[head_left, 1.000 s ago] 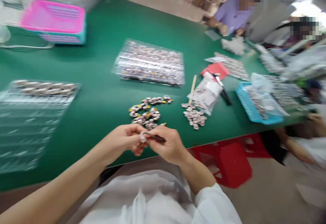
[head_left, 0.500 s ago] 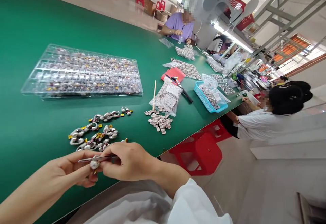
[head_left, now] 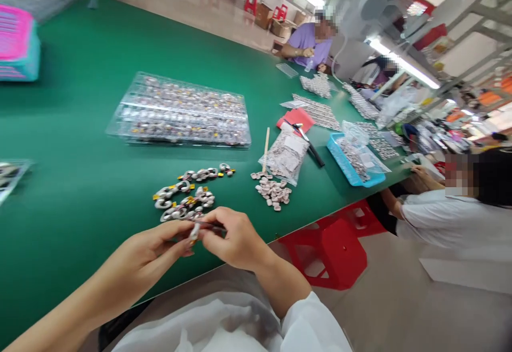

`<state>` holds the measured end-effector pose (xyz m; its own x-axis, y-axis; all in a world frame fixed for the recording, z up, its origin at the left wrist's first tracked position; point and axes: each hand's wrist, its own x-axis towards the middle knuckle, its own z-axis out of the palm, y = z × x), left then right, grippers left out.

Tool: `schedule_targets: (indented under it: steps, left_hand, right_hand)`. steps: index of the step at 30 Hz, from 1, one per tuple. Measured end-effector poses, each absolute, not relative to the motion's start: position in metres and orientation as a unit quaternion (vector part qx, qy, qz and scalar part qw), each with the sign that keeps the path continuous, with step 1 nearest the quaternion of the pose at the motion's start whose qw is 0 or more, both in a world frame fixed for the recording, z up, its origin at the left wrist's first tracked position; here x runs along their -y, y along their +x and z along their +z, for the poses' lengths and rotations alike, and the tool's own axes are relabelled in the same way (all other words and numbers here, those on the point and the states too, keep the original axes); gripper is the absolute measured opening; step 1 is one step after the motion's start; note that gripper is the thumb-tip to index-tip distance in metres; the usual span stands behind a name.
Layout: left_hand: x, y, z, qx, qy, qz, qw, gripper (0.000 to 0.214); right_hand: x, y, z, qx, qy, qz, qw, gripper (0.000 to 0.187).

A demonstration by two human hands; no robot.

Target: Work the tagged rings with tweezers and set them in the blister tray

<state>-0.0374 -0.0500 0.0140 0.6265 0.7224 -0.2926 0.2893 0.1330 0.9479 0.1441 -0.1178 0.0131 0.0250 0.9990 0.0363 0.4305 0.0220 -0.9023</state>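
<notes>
Between the fingertips of my left hand is a small white part with a yellow tab, its exact kind too small to make out. My right hand grips dark metal tweezers, their tips lying across the top of that part. Just beyond both hands, several similar white curved pieces with yellow tabs lie in loose rows. Right of these is a heap of small pale pink caps. Fingers hide some of the held part.
Clear plastic trays full of similar pieces lie farther back on the green table. A wooden stick, a bag of caps and a blue basket stand right. Co-workers sit beyond; a red stool is beside the table.
The view has swung left, so the table things appear farther right, and a pink-and-teal basket shows at far left. The held white part now appears more edge-on; both hands keep their hold.
</notes>
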Motion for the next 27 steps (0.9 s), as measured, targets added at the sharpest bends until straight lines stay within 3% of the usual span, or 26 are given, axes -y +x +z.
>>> schedule_targets:
  steps: [4, 11, 27]
  left_hand:
    - [0.057, -0.035, 0.015, -0.372, 0.623, 0.231, 0.648, 0.033]
    - [0.053, -0.037, 0.012, -0.342, 0.655, 0.259, 0.622, 0.016]
    - [0.055, -0.040, 0.006, -0.361, 0.695, 0.306, 0.542, 0.012]
  right_hand:
    - [0.120, 0.144, 0.007, 0.550, -0.592, 0.399, 0.434, 0.011]
    - [0.118, 0.145, 0.006, 0.504, -0.576, 0.472, 0.438, 0.016]
    - [0.116, 0.142, 0.010, 0.533, -0.570, 0.466, 0.418, 0.018]
